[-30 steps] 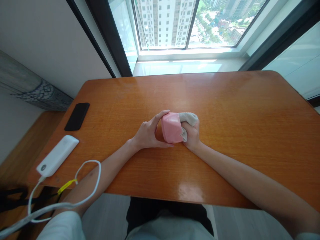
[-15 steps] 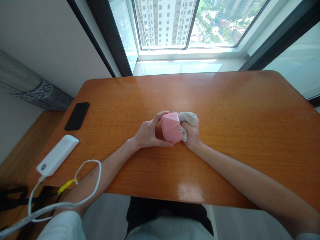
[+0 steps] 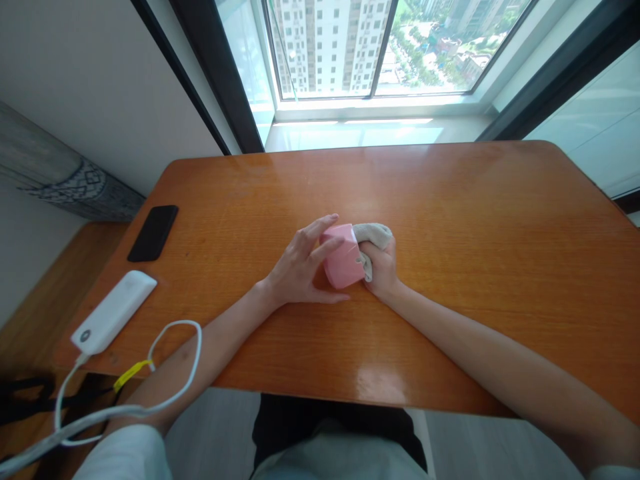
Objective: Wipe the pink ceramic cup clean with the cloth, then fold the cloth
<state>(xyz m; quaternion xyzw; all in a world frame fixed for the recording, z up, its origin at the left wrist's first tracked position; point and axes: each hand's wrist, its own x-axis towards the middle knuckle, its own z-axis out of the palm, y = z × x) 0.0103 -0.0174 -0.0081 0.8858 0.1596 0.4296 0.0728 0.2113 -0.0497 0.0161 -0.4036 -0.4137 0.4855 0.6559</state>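
A pink faceted cup [image 3: 345, 267] is held over the middle of the table, its opening turned to the right. My left hand [image 3: 300, 267] is around its left side with fingers spread; one finger lies across the cup's upper face and the thumb stands a little off its lower edge. My right hand [image 3: 383, 268] is closed around a light grey cloth [image 3: 374, 234] at the cup's mouth. Part of the cloth bulges out above the fist and a bit hangs below. How far it reaches into the cup is hidden.
On the left of the wooden table [image 3: 475, 267] lie a black phone [image 3: 153, 233] and a white power bank [image 3: 115, 312]. A white cable [image 3: 199, 350] with a yellow tag [image 3: 131, 375] loops over my left forearm. A window is behind the table.
My left hand has loosened its hold on the cup. Its fingers have spread and one now lies over the upper face, while the thumb has dropped lower. The right hand looks nearly unchanged.
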